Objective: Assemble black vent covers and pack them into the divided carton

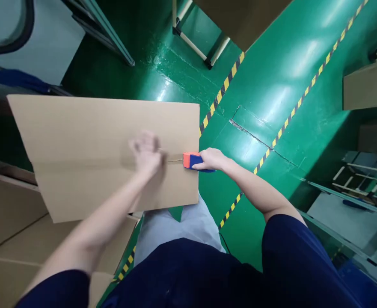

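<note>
A closed cardboard box stands in front of me, with its centre seam running left to right. My left hand lies on top of the box over the seam; it is blurred by motion, with the fingers seeming to press flat. My right hand is closed round a blue and orange tape dispenser at the box's right edge, on the seam line. A strip of brown tape runs along the seam between the two hands.
More flat cardboard lies stacked at lower left. The green floor carries yellow-black hazard stripes. A pipe-frame stand holds another box ahead. A further box and racks stand at right.
</note>
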{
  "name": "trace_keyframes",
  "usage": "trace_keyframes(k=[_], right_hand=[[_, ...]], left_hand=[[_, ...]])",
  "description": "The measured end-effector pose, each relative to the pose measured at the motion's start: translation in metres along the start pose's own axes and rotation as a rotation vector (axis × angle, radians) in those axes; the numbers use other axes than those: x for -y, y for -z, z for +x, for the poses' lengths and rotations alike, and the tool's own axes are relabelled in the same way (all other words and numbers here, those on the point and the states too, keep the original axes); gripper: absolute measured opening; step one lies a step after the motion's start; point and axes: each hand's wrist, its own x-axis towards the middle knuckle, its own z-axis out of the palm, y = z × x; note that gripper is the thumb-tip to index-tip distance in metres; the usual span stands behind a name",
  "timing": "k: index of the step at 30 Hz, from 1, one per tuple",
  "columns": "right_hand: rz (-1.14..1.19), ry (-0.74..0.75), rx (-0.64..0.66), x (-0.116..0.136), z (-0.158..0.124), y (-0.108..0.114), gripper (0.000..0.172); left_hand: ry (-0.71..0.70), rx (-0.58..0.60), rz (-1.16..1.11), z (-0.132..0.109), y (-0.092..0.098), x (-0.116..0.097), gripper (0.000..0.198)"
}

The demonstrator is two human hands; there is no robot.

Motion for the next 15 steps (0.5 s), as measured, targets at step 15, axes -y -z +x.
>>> trace_keyframes(k=[15], right_hand=[[0.136, -0.055, -0.078, -0.187, -0.036, -0.058, 0.051]], left_hand=[[-0.477, 0.112, 0.231, 0.009, -0.059, -0.07, 0.063]])
